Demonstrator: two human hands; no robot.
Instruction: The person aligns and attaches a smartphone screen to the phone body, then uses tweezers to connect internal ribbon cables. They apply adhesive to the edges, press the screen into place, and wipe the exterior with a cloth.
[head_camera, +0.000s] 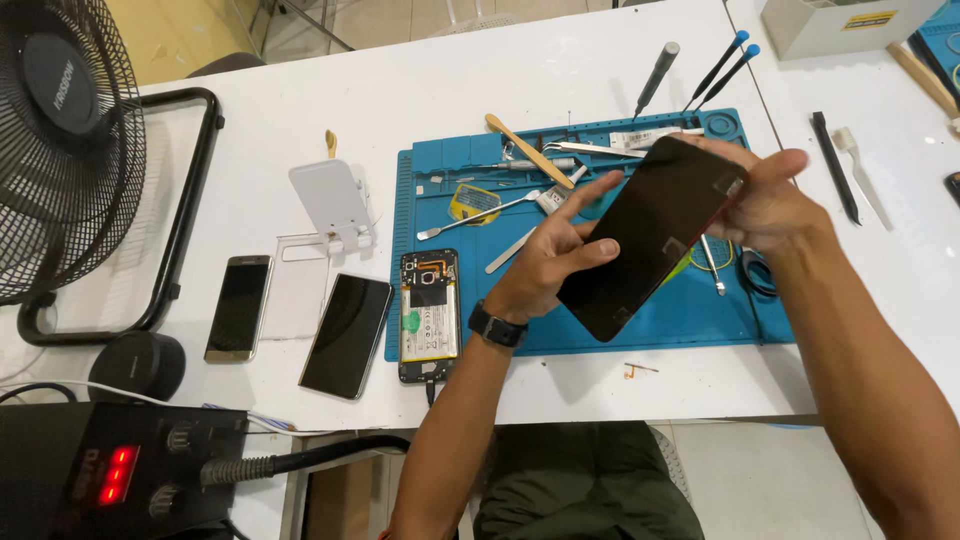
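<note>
Centre-right of frame, above the blue silicone repair mat (690, 310): both hands pinch the black glossy phone screen panel (655, 235) by its edges, left hand (555, 260) low, right hand (765, 200) top, tilted to keep prints off.

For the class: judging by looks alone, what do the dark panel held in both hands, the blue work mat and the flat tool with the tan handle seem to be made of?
Dark panel, held by the left hand and right hand: probably glass, glossy and smooth, with soft reflections.
Blue work mat: likely silicone or rubber, matte, with moulded compartments.
Tan-handled tool: handle looks like wood or bamboo, pale and dull; hard to be sure.
</note>
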